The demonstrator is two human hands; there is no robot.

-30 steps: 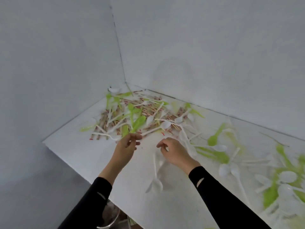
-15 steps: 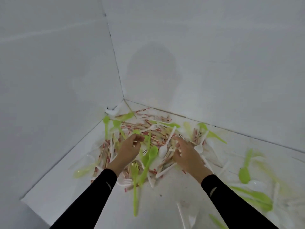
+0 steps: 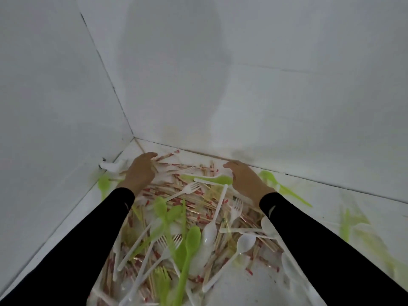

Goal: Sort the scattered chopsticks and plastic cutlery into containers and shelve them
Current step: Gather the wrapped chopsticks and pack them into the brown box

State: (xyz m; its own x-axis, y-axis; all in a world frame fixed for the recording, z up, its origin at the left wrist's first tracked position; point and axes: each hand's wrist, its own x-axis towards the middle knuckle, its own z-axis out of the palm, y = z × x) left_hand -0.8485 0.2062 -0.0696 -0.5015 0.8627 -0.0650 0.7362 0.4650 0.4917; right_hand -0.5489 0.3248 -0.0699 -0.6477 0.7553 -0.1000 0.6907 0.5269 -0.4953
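A heap of wooden chopsticks (image 3: 196, 206) with red-printed ends lies in the corner of a white surface (image 3: 247, 283), mixed with plastic cutlery. On top lie a green spoon (image 3: 191, 238), a white spoon (image 3: 210, 230), a white fork (image 3: 190, 188) and another green spoon (image 3: 213, 180). My left hand (image 3: 141, 171) rests palm down on the far left edge of the heap, fingers bent over chopsticks. My right hand (image 3: 245, 178) lies at the far right edge, fingers stretched toward the left. Neither hand holds a piece that I can make out.
Two white walls meet in a corner (image 3: 133, 136) right behind the heap. A small white object (image 3: 111, 166) sits against the left wall. Blurred green cutlery (image 3: 284, 188) lies scattered further right. The surface's left edge (image 3: 55, 237) runs along the left wall.
Both hands have reached forward over the heap to its far edge by the walls and spread apart. The view has moved in closer over the pile.
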